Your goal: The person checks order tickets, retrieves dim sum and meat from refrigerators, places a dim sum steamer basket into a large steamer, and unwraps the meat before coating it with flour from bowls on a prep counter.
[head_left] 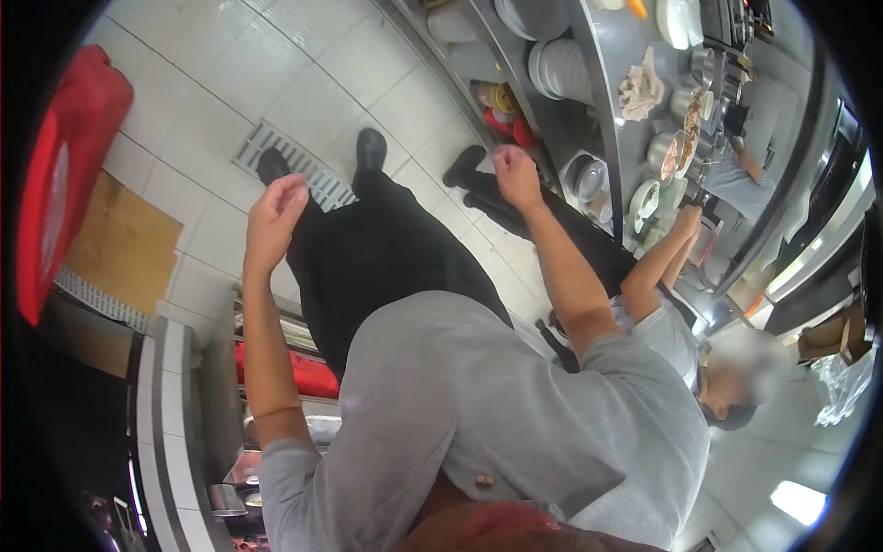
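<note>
My left hand (276, 218) hangs in the air above the tiled floor, its fingers loosely bent and slightly apart, with nothing seen in it. My right hand (517, 175) is raised beside the steel shelving, its fingers curled into a loose fist. I see nothing held there. The closest things to it are a red container (523, 131) on a lower shelf and stacked metal bowls (589, 177). Neither hand touches anything. Below them show my black trousers (395, 262) and dark shoes (371, 149).
A steel counter (602, 78) carries plates, a crumpled cloth (641, 86) and bowls of food (664, 155). A co-worker in grey (670, 336) stands at it on the right; another person (740, 179) is beyond. Left are a red bin (78, 156) and floor drain (299, 170).
</note>
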`<control>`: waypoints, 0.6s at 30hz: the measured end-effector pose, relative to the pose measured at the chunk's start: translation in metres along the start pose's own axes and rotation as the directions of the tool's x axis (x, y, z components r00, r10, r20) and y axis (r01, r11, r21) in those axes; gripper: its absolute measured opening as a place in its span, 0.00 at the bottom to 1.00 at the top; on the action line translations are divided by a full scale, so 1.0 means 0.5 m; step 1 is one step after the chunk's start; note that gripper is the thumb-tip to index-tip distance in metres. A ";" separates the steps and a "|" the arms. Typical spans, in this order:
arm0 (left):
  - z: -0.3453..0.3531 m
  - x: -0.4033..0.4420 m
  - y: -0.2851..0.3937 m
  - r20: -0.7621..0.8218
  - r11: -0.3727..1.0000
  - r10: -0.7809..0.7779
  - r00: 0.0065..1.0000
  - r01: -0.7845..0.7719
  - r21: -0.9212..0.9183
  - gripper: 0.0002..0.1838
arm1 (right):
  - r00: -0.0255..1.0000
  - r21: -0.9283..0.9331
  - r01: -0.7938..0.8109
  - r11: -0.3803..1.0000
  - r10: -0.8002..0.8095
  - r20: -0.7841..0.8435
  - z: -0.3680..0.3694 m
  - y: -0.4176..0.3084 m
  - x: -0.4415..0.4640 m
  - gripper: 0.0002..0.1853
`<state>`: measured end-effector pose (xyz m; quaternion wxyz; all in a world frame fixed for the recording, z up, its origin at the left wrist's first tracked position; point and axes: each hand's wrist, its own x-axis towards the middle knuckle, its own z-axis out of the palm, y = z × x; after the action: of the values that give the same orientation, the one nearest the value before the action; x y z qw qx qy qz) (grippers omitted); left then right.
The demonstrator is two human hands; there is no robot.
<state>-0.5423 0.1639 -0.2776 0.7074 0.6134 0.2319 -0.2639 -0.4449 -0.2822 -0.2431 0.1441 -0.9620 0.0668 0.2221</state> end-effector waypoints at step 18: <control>0.061 0.130 -0.087 0.046 0.985 -0.028 0.999 0.020 0.174 0.21 | 0.962 0.076 0.020 0.997 0.001 -0.272 0.067 0.153 0.012 0.41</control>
<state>-0.5221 0.1235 -0.3482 0.6536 0.6631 0.1981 -0.3064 -0.4681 -0.3451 -0.2937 0.1720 -0.9773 0.0897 0.0847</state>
